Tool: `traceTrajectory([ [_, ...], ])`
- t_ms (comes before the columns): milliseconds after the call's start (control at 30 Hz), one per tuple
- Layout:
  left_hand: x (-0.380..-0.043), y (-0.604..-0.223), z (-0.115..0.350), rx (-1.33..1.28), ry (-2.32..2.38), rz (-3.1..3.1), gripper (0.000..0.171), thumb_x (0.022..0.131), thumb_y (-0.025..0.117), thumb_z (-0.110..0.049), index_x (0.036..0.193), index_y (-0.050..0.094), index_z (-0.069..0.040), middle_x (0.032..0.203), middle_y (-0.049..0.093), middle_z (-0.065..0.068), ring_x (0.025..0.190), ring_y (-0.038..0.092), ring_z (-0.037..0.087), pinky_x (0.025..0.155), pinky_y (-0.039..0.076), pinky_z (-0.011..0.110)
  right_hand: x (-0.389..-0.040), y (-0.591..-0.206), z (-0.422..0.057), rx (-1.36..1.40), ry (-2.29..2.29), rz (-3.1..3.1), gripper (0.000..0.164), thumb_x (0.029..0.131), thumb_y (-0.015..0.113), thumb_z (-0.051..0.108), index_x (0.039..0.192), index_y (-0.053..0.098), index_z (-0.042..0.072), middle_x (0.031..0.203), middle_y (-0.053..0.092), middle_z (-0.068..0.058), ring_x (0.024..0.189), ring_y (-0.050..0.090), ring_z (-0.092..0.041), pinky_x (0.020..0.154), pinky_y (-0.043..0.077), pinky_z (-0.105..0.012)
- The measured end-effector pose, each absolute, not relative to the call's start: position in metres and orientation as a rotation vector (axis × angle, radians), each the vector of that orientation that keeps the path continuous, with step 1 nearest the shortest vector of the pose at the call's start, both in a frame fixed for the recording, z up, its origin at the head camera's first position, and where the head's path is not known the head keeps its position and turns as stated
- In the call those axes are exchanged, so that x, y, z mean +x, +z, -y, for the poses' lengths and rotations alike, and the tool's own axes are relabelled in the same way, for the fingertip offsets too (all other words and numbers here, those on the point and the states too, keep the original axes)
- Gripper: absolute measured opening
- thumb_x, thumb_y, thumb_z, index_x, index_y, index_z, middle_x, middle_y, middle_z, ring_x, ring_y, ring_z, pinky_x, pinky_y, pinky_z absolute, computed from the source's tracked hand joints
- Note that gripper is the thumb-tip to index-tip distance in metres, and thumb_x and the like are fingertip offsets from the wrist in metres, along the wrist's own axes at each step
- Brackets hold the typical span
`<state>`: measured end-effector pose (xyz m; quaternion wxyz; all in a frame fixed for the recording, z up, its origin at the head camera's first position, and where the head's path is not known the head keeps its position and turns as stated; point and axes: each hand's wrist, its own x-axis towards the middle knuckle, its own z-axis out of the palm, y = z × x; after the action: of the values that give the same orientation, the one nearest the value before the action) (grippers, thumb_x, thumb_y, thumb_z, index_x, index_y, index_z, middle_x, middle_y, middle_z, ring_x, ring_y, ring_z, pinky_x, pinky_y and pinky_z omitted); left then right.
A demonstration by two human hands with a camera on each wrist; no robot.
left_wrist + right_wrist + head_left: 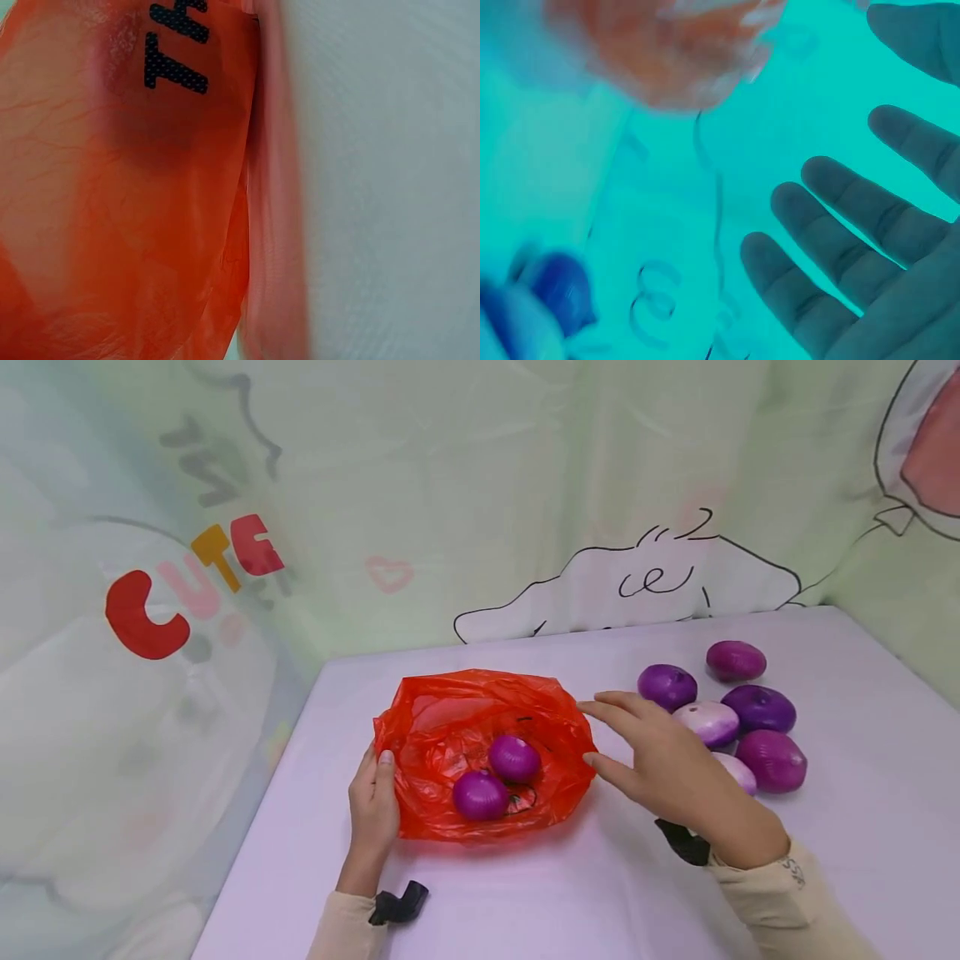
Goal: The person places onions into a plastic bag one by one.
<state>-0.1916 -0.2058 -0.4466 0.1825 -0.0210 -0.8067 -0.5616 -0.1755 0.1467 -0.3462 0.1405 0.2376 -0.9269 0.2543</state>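
Observation:
A red plastic bag (420, 710) lies with its mouth spread wide on the table, and two purple onions (480, 795) sit inside it. My left hand (375, 802) holds the bag's left rim, thumb along the edge. Black print shows on the bag (180, 247) close up in the left wrist view. At the bag's right rim is my right hand (667, 760), its fingertips right by the plastic. Its fingers (840, 247) are straight and spread in the right wrist view, with nothing held.
Several more onions (772, 760), purple and white-purple, are grouped right of the bag, just beyond my right hand. The table (525, 902) has a pale cloth, and a printed curtain (480, 510) hangs behind its far edge.

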Motion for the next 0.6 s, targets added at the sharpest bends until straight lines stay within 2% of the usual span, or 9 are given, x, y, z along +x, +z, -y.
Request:
traceTrajectory([
  [100,-0.192,-0.447,0.206,-0.061,-1.586,2.273,0.049,0.113,0.043,-0.03,0.158,0.046,-0.009,0.162,0.045,0.004,0.143,0.049,0.028,0.109,0.05,0.043,-0.175,-0.35,-0.166,0.617,0.713,2.715,0.058,0.088,0.083,0.017,0.141,0.063,0.006,0.14,0.059,-0.024,0.127,0.057,-0.048,0.096,0.052,-0.068],
  [300,-0.193,-0.448,0.207,-0.064,-1.58,2.26,0.048,0.113,0.043,-0.03,0.155,0.05,-0.008,0.162,0.045,0.005,0.143,0.05,0.028,0.109,0.049,0.044,-0.177,-0.368,-0.197,0.537,0.695,2.727,0.058,0.085,0.084,0.015,0.138,0.064,0.002,0.136,0.059,-0.026,0.122,0.057,-0.046,0.094,0.053,-0.068],
  [433,-0.193,-0.447,0.207,-0.077,-1.595,2.257,0.048,0.113,0.043,-0.03,0.156,0.048,-0.009,0.162,0.045,0.003,0.142,0.051,0.027,0.108,0.05,0.042,-0.177,-0.38,-0.214,0.482,0.694,2.778,0.057,0.084,0.084,0.016,0.135,0.065,-0.001,0.134,0.059,-0.027,0.123,0.056,-0.046,0.097,0.05,-0.068],
  [600,-0.193,-0.447,0.206,-0.084,-1.592,2.26,0.049,0.113,0.043,-0.031,0.157,0.048,-0.009,0.162,0.045,0.003,0.142,0.05,0.027,0.108,0.05,0.042,-0.174,-0.394,-0.23,0.415,0.653,2.832,0.054,0.084,0.083,0.017,0.131,0.065,-0.003,0.134,0.058,-0.032,0.124,0.056,-0.051,0.097,0.048,-0.069],
])
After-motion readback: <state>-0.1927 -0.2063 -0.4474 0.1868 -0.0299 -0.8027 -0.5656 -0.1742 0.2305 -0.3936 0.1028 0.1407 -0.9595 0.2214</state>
